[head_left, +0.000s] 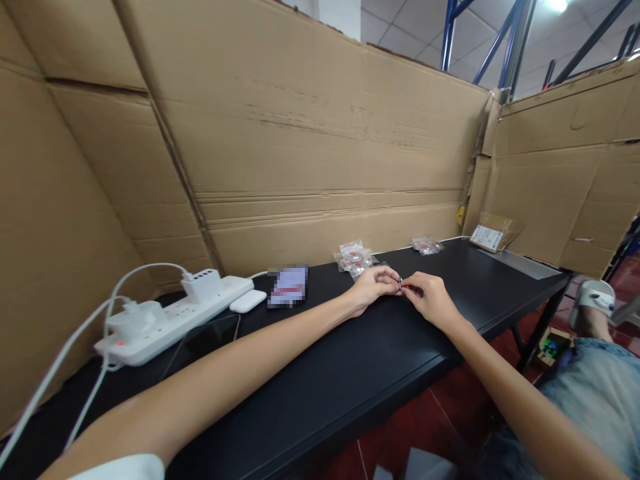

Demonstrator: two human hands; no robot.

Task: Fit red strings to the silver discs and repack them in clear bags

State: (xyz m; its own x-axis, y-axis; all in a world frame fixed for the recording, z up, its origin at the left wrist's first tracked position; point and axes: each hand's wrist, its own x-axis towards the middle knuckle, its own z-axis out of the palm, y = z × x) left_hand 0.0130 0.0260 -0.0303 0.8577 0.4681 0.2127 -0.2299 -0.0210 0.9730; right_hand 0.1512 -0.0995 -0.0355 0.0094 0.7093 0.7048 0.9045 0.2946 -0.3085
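A small red-and-silver item (401,284) is pinched by the left hand (374,287) and right hand (427,297) over the surface (320,380), its handling seemingly unfinished, while whether the clear packets (354,256) on the far side are done cannot be told.
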